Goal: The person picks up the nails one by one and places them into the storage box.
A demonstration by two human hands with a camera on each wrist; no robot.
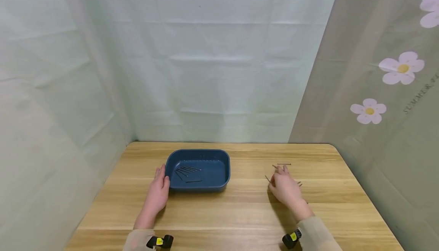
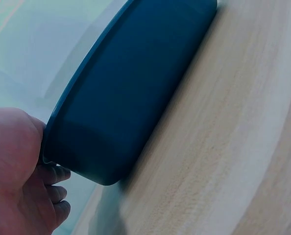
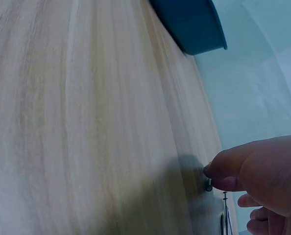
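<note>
Pinched between the thumb and a fingertip of the right hand [image 1: 286, 188] was a single nail [image 3: 209, 186], its small round head showing just under the thumb in the right wrist view, down at the wooden table [image 1: 240, 213]. That hand lay knuckles up on the right half of the table, fingers curled down over a loose scatter of nails [image 1: 284, 164]; a few of them poked out beyond the fingertips and at either side of the hand, and more thin shafts showed below the thumb in the right wrist view. The left hand [image 1: 157, 193] rested at the left end of the dark blue tray [image 1: 223, 159], thumb laid against the rim at the near left corner and the fingers alongside the outer wall; the left wrist view showed the palm pressed to the tray's end with the fingers [image 2: 57, 193] curled under its lower edge, so the hand held the tray rather than merely touching it. The tray sat flat on the table, left of centre and well apart from the right hand. Inside it lay several nails [image 1: 186, 170] fanned together near the left middle, with one more lying apart nearer the front wall. Pale cloth [image 1: 219, 60] hung behind and to the left of the table, and a sheet printed with pink flowers [image 1: 401, 68] hung at the right.
</note>
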